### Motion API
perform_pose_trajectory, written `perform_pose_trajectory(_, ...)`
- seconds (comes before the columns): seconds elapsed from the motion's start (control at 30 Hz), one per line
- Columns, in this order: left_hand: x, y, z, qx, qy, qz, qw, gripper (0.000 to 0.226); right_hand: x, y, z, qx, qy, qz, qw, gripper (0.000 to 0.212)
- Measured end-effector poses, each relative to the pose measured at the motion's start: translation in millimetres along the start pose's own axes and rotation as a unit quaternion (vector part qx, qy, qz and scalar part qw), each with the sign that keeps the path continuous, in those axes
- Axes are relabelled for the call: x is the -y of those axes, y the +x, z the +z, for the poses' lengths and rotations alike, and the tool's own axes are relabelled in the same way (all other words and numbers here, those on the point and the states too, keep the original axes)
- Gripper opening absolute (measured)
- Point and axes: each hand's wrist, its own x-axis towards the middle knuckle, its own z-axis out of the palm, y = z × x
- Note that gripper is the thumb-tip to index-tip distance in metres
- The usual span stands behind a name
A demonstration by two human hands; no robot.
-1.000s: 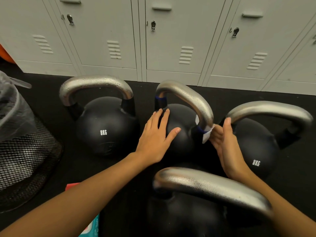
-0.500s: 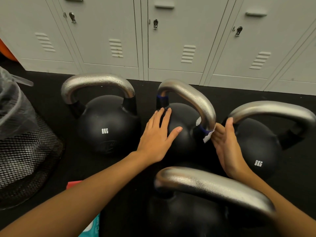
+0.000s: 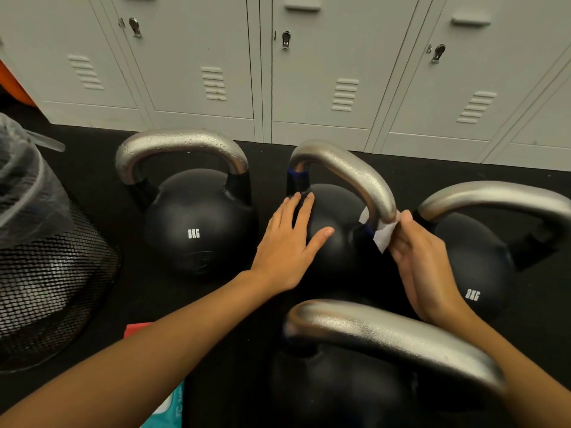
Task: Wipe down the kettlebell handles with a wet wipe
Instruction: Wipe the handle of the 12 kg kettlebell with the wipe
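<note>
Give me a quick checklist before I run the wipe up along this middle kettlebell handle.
1. Wet wipe in the right hand: ok, pinched in the fingers.
2. Wipe on the middle handle: ok, wrapped round its right leg near the blue band.
3. Middle kettlebell steadied: ok, left hand lies flat on the ball.
4. Path up the handle free: ok, nothing lies on the arch.
5. Wipe still wet enough: cannot tell.
6. Room beside the right kettlebell: not ok, the right hand sits tight against it.
</note>
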Motion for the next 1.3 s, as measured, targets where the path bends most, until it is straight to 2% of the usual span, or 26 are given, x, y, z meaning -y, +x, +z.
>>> perform_pose_trajectory(0.13, 1, 6, -7, -0.010, -0.062, -0.006, 0.998, 0.064, 18, 3, 4, 0.011, -0.023, -0.055, 0.998, 0.034)
perform_pose_trajectory(0.2, -2, 9, -14, -0.099, -0.111, 0.003, 0.989, 0.048, 28, 11, 7, 0.035, -0.079, -0.090, 0.992, 0.040)
perform_pose_trajectory(0.3, -21, 8, -28, -0.228, -0.159, 0.059, 0.959, 0.032, 43, 19, 13, 0.063, -0.160, -0.129, 0.977, 0.028)
perform_pose_trajectory(0.4, -49, 9, -43, -0.279, -0.138, 0.166, 0.936, 0.030, 50, 20, 18, 0.080, -0.138, -0.131, 0.978, 0.030)
perform_pose_trajectory(0.47, -65, 16, -47, -0.268, -0.085, 0.245, 0.928, 0.033, 51, 19, 18, 0.075, -0.089, -0.118, 0.986, 0.038)
perform_pose_trajectory(0.53, -74, 22, -44, -0.214, -0.036, 0.299, 0.929, 0.037, 53, 17, 17, 0.057, -0.022, -0.103, 0.993, 0.045)
perform_pose_trajectory(0.63, -66, 32, -34, -0.159, 0.061, 0.343, 0.924, 0.040, 56, 16, 16, 0.007, 0.055, -0.086, 0.995, 0.040)
perform_pose_trajectory(0.73, -52, 39, -31, -0.158, 0.123, 0.358, 0.912, 0.042, 53, 17, 14, -0.048, 0.036, -0.082, 0.995, 0.027)
perform_pose_trajectory(0.9, -42, 61, -46, -0.153, 0.006, 0.292, 0.944, 0.036, 34, 22, 17, -0.030, -0.067, -0.058, 0.996, 0.026)
perform_pose_trajectory(1.0, -32, 77, -55, -0.146, -0.049, 0.241, 0.958, 0.035, 33, 25, 21, -0.039, -0.159, -0.077, 0.983, 0.028)
perform_pose_trajectory(1.03, -28, 83, -56, -0.140, -0.083, 0.203, 0.966, 0.035, 34, 26, 24, -0.036, -0.189, -0.081, 0.978, 0.029)
perform_pose_trajectory(1.1, -24, 87, -59, -0.099, -0.209, 0.078, 0.970, 0.037, 35, 27, 28, -0.014, -0.231, -0.075, 0.970, 0.032)
perform_pose_trajectory(1.2, -10, 91, -52, -0.039, -0.401, -0.124, 0.907, 0.042, 35, 27, 30, 0.004, -0.264, -0.066, 0.962, 0.039)
perform_pose_trajectory(1.27, 6, 89, -42, -0.015, -0.446, -0.189, 0.874, 0.048, 34, 26, 28, 0.011, -0.266, -0.068, 0.962, 0.042)
perform_pose_trajectory(1.3, 12, 86, -37, -0.001, -0.452, -0.199, 0.870, 0.048, 33, 26, 27, 0.015, -0.264, -0.068, 0.962, 0.043)
